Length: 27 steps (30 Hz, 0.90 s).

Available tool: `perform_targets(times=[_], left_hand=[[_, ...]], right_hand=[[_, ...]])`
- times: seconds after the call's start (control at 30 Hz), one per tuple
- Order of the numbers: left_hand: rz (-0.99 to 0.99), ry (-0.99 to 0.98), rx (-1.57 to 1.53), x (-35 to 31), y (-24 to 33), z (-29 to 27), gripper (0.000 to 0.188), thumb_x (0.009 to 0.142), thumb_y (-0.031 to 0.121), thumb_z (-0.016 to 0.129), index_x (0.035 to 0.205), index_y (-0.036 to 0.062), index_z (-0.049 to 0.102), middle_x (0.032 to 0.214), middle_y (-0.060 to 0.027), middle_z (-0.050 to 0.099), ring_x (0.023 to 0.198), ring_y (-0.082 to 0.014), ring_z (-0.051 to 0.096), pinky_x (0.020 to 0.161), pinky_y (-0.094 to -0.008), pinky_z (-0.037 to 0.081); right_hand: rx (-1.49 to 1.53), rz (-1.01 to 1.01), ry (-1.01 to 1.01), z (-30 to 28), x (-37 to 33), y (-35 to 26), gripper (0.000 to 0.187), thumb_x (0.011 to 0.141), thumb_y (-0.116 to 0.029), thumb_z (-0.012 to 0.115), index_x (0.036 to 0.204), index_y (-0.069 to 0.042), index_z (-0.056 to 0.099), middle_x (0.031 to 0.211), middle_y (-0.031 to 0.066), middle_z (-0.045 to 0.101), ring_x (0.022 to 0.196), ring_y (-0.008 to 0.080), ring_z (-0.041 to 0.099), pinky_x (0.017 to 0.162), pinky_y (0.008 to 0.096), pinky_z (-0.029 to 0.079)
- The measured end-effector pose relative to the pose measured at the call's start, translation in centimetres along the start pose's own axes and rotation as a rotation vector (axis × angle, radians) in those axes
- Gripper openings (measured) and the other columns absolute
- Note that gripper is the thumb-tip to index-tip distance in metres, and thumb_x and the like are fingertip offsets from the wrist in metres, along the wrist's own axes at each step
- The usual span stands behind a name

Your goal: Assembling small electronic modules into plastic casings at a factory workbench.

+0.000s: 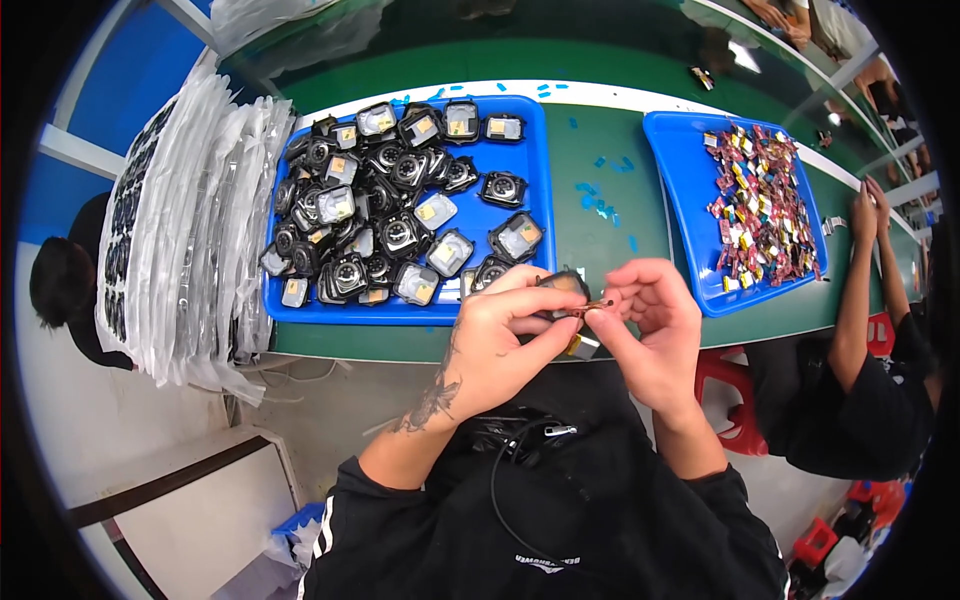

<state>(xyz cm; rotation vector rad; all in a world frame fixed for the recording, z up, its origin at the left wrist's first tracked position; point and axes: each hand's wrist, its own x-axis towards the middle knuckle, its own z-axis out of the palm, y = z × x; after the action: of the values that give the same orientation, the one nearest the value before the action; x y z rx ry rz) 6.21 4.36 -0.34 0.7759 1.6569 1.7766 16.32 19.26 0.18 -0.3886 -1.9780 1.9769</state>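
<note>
My left hand (500, 325) is closed around a dark watch case (566, 283) at the near edge of the green table. A thin reddish-brown flex circuit (597, 305) stretches from the case toward my right hand (655, 325). The thumb of that hand presses at the circuit, its other fingers curled. Below the fingertips hangs a small silver and yellow part (582, 346); how it is joined is hidden. To the left, a blue tray (545, 170) holds many black watch cases (400, 235). At right, another blue tray (690, 265) carries a pile of small reddish flex circuits with silver and yellow parts (760, 205).
Blue film scraps (597, 200) lie on the green table (620, 150) between the trays. Stacked plastic-wrapped sheets (190, 230) stand at left. A person's forearms (862, 260) rest at the table on the right, near a red stool (735, 400). Another person crouches far left.
</note>
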Motion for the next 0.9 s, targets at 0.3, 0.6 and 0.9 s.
perform_targets(times=[0.3, 0.6, 0.9], left_hand=[[0.002, 0.033, -0.135, -0.2, -0.6, 0.5, 0.03, 0.088, -0.008, 0.06, 0.118, -0.0067, 0.063, 0.115, -0.0113, 0.058, 0.102, -0.0178, 0.065, 0.084, -0.026, 0.057], [0.069, 0.055, -0.094, -0.1, -0.6, 0.9, 0.032, 0.087, -0.012, 0.06, 0.118, -0.0073, 0.063, 0.112, -0.014, 0.063, 0.096, -0.0177, 0.067, 0.081, -0.0253, 0.057], [0.104, 0.091, -0.183, -0.5, -1.0, 1.0, 0.027, 0.091, -0.011, 0.055, 0.116, -0.0074, 0.06, 0.121, -0.0162, 0.059, 0.104, -0.02, 0.064, 0.088, -0.0288, 0.055]], right_hand=[[0.036, -0.07, 0.147, 0.6, 0.1, 0.7, 0.035, 0.079, 0.002, 0.075, 0.103, -0.001, 0.05, 0.083, 0.0037, 0.063, 0.072, 0.0049, 0.058, 0.063, 0.0179, 0.045], [-0.122, -0.153, 0.193, 0.8, 0.1, 1.2, 0.034, 0.079, 0.002, 0.076, 0.102, -0.002, 0.05, 0.084, 0.0027, 0.06, 0.07, 0.0046, 0.054, 0.06, 0.0173, 0.042], [0.031, -0.002, 0.043, 1.1, 1.1, 0.8, 0.045, 0.082, 0.005, 0.069, 0.121, 0.0, 0.047, 0.093, 0.0034, 0.055, 0.082, 0.0069, 0.056, 0.072, 0.0202, 0.052]])
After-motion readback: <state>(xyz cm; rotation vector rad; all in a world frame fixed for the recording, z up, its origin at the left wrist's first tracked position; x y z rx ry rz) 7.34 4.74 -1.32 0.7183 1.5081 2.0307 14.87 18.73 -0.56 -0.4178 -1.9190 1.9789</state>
